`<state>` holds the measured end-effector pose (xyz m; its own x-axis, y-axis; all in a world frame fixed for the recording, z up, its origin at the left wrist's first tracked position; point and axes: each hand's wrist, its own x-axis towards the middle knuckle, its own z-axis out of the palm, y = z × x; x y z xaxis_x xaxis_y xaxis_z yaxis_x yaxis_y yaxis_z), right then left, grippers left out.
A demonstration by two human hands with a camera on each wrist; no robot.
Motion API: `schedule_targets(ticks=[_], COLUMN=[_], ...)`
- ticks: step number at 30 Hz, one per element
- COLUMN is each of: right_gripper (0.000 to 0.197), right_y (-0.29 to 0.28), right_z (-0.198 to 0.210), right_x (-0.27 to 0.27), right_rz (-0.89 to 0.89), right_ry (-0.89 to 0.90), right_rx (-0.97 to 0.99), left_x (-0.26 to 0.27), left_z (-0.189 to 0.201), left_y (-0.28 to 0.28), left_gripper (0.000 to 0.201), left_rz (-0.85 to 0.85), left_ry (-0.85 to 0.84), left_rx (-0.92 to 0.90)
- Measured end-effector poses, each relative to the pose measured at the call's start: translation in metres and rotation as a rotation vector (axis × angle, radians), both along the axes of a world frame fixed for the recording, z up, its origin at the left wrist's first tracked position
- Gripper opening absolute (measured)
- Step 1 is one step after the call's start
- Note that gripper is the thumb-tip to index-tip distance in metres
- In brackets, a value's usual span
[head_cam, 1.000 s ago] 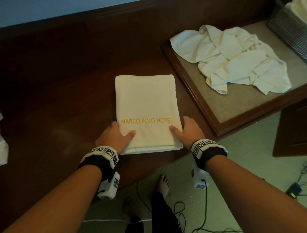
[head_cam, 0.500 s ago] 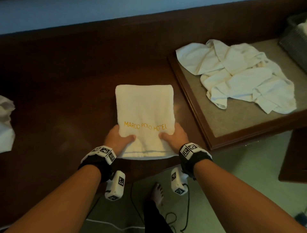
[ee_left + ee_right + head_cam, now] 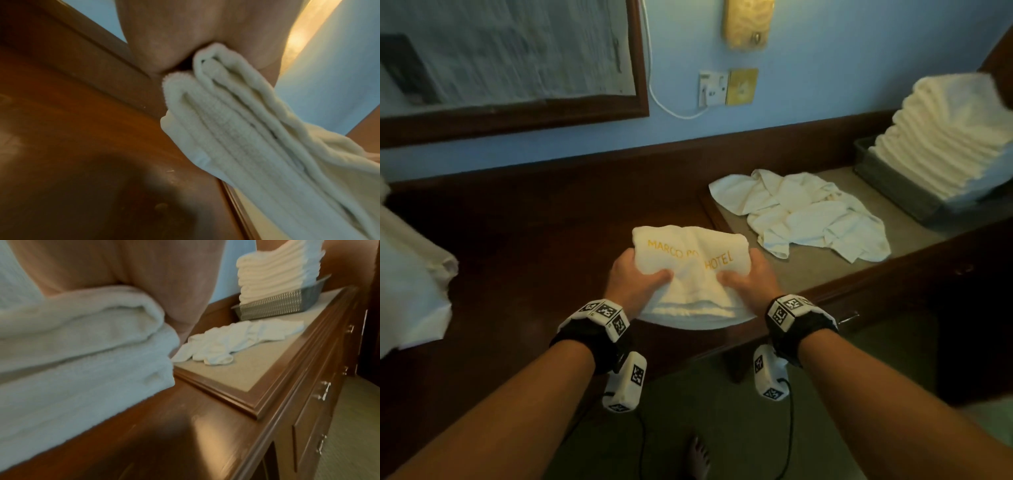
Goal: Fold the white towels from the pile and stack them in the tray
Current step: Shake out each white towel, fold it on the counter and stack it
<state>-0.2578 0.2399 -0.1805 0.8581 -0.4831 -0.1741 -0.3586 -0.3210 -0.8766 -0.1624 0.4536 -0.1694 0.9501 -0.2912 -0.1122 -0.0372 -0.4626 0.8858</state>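
Both hands, left hand (image 3: 635, 281) and right hand (image 3: 748, 282), grasping folded towel (image 3: 690, 270) above wooden desk (image 3: 534, 240)

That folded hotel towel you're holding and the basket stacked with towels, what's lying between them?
A crumpled white cloth lies on the beige inset top, between the folded towel and the grey tray; head and right wrist views show it.

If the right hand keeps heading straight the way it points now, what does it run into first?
Probably the loose crumpled towels on the raised ledge, short of the tray with its stack; depth is unclear. The right hand itself grips the folded towel.
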Motion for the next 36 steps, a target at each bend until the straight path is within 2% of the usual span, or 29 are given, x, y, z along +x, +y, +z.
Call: schedule_targets(ticks=[5,12,17,27,31,34,36], right_gripper=[0.046,0.048,0.047,0.051,0.043,0.043,0.044], right_y=[-0.014,-0.081,-0.163,-0.378,-0.433,-0.468,-0.489], right_z=[0.055,0.105,0.125,0.167,0.183,0.195,0.201], right_x=[-0.056,-0.112,-0.145,-0.216,-0.243,-0.260,-0.269], right_rz=[-0.061,-0.188,-0.287,-0.419,-0.452,-0.494,-0.525], right_ry=[-0.082,-0.128,-0.148,-0.131,-0.130,-0.136,-0.124], right_rx=[-0.102,-0.214,-0.280,-0.400,-0.433,-0.440,-0.464], left_x=[-0.042,-0.072,-0.084,-0.137,-0.154,-0.164,-0.170], left_z=[0.051,0.103,0.123,0.151,0.162,0.177,0.186], left_y=[-0.021,-0.103,-0.199,-0.438,-0.504,-0.547,-0.572], left_gripper=[0.044,0.045,0.044,0.042,0.043,0.050,0.064], left_rz=[-0.073,-0.211,-0.309,-0.419,-0.457,-0.503,-0.524], left_ry=[-0.092,-0.194,-0.230,-0.212,-0.209,-0.200,-0.200], left_rx=[-0.055,-0.113,-0.140,-0.241,-0.261,-0.272,-0.291])
